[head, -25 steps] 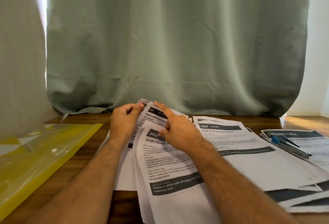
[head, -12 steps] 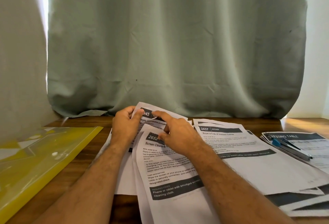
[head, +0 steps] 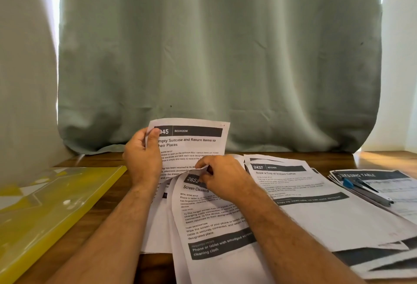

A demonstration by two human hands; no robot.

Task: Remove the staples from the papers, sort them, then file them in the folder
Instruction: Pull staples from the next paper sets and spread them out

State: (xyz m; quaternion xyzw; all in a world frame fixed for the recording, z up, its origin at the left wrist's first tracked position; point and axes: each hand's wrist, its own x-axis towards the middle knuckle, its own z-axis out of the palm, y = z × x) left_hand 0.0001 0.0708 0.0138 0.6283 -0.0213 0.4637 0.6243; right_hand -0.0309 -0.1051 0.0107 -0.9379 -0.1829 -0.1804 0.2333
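My left hand (head: pixel 142 156) grips the top left corner of a "Bedroom" sheet (head: pixel 194 142) and holds it raised, tilted up toward me. My right hand (head: pixel 222 176) pinches the top edge of the "Screen Cleaning" sheet (head: pixel 209 222), which lies on the pile in front of me. A second pile headed "Kitchen" (head: pixel 300 204) lies to the right. A third stack headed "Dressing Table" (head: pixel 383 182) is at the far right. The yellow translucent folder (head: pixel 47 211) lies on the left of the wooden table (head: pixel 99 159).
A grey pen-like tool with a blue part (head: pixel 365 190) rests on the far right stack. A green curtain (head: pixel 214 58) hangs right behind the table's back edge. Paper piles overlap along the front right.
My left hand has lifted the "Bedroom" sheet up off the pile. My right hand went from pointing over the papers to pinching the top of the "Screen Cleaning" sheet.
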